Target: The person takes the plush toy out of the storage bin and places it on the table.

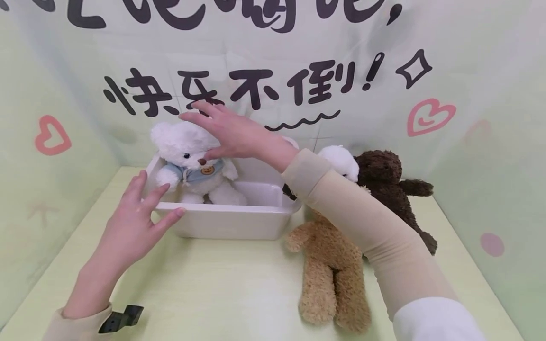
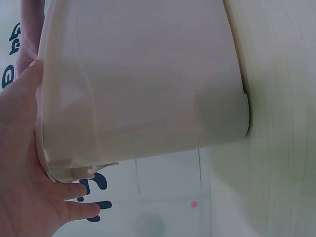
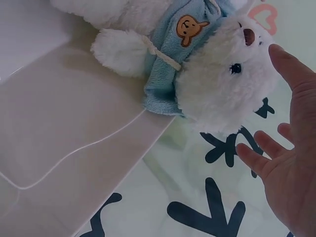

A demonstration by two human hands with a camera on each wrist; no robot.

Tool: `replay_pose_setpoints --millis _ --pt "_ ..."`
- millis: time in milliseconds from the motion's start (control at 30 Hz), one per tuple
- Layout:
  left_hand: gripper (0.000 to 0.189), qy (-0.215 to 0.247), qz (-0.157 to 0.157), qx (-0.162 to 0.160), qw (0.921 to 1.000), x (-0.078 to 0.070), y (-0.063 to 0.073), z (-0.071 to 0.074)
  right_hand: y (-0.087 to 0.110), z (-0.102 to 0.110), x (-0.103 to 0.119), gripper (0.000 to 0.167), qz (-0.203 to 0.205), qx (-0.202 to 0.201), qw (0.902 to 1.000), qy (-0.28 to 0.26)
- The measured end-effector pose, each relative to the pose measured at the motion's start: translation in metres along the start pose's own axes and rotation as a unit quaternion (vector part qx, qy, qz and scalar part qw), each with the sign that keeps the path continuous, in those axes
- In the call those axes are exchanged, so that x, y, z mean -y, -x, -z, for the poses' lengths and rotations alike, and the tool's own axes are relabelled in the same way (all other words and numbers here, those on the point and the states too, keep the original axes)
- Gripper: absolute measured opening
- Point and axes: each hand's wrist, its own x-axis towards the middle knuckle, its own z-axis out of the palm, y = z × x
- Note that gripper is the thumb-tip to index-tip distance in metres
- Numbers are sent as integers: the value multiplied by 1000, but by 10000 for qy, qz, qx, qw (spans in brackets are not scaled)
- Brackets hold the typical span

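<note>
A white teddy bear (image 1: 183,144) in a blue top with a bear-face patch sits in the left end of a pale storage bin (image 1: 230,222). Fingers spread, my right hand (image 1: 232,130) is beside the bear's head in the head view. The right wrist view shows that hand (image 3: 291,163) apart from most of the white fur, its thumb near the bear's nose (image 3: 249,37). At the bin's left front corner is my left hand (image 1: 136,222), fingers extended. In the left wrist view the left hand (image 2: 24,163) rests along the bin's rim.
Right of the bin, a tan plush toy (image 1: 332,270) lies on the table (image 1: 222,293), its head hidden by my right arm. Behind it are a dark brown plush toy (image 1: 384,175) and another white plush head (image 1: 341,161). A printed curtain (image 1: 264,52) closes off the back.
</note>
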Motion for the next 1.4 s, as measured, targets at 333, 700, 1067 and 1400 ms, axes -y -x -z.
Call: replay_pose_setpoints --millis 333,700,1067,1400 --pt "70 -32 -69 -57 10000 1 0 1 -13 -13 12 94 192 305 9946 976" --pt "73 5 -51 -39 10000 0 1 -2 -24 -33 14 106 209 344 9859 1625" --pt "75 -64 -37 -59 10000 -2 1 -1 -28 -44 13 105 472 376 9786 1967" --pt "75 -35 21 -35 10000 -4 5 -2 -19 -48 10 85 887 226 9719 2168"
